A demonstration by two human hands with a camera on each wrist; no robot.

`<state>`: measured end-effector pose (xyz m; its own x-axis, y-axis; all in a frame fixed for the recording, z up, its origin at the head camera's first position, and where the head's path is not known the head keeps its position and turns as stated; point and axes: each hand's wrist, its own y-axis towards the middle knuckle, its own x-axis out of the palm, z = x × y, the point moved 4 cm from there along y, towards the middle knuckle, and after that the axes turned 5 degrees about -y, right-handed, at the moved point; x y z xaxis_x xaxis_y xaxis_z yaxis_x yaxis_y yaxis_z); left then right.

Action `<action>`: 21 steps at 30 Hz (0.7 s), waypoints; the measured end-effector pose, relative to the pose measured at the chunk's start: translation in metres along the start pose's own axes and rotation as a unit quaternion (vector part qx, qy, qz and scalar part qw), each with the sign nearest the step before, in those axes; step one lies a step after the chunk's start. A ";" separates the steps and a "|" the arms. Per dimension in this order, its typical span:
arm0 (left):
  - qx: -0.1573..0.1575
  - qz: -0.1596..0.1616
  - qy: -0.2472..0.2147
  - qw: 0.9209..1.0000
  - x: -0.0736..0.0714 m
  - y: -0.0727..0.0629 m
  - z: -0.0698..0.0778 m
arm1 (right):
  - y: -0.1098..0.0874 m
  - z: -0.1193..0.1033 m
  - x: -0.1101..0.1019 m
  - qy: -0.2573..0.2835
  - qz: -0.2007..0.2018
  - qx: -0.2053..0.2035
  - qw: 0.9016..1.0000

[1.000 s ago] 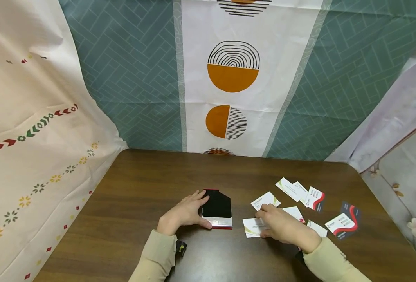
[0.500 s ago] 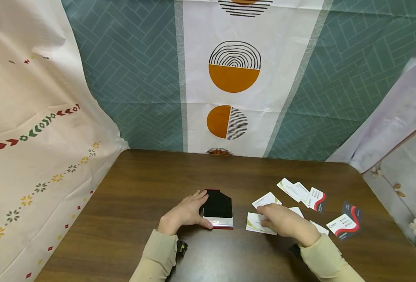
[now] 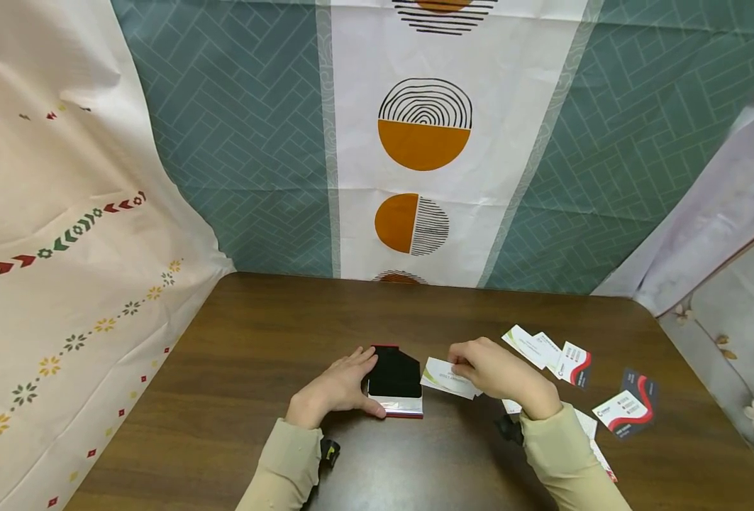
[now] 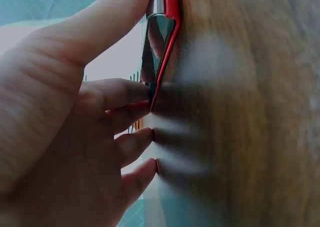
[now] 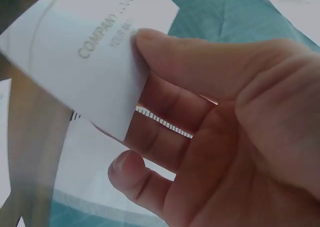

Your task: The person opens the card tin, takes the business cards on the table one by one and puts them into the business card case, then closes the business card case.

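An open business card holder point(image 3: 394, 376), with a black inside, a silver metal strip and a red edge, lies on the table in the head view. My left hand point(image 3: 340, 387) holds it by its left side, thumb at the near corner and index finger at the far one. In the left wrist view the holder's metal and red side point(image 4: 167, 17) shows beside the thumb. My right hand point(image 3: 501, 372) pinches a white business card point(image 3: 443, 376) between thumb and fingers, just right of the holder. Printed text on that card point(image 5: 75, 52) faces up in the right wrist view.
Several other business cards lie at the right: white ones point(image 3: 526, 344), one with a red and dark wave point(image 3: 571, 362), and an overlapping pair point(image 3: 622, 411). More cards are partly hidden under my right forearm. A patterned curtain point(image 3: 274, 142) hangs behind the brown table point(image 3: 274, 312).
My right hand has picked up the white business card from the table and carried it left and away from me, close to the card holder. The left hand and the holder stay put.
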<state>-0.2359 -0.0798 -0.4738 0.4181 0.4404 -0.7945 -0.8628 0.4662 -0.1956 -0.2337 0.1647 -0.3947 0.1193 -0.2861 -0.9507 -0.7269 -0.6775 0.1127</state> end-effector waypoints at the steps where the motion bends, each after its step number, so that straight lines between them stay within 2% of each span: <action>1: 0.001 0.001 0.001 1.000 0.000 0.000 0.000 | 0.003 -0.001 -0.001 -0.002 0.005 0.003 1.000; 6: 0.005 0.003 -0.005 1.000 0.000 -0.001 0.001 | 0.018 -0.008 -0.007 -0.001 0.039 0.019 0.999; 11: 0.003 0.005 -0.012 1.000 0.000 -0.005 -0.001 | 0.033 -0.014 -0.009 0.026 0.068 0.046 0.996; 16: 0.004 0.010 -0.008 1.000 0.001 -0.004 -0.003 | 0.047 -0.016 0.001 0.056 0.074 0.073 0.993; 21: 0.008 0.008 -0.003 1.000 0.001 0.000 -0.001 | 0.056 -0.013 0.014 0.067 0.062 0.088 0.992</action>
<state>-0.2362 -0.0799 -0.4748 0.4070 0.4527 -0.7933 -0.8642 0.4722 -0.1739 -0.2641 0.1137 -0.3980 0.1024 -0.4550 -0.8846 -0.8474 -0.5056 0.1620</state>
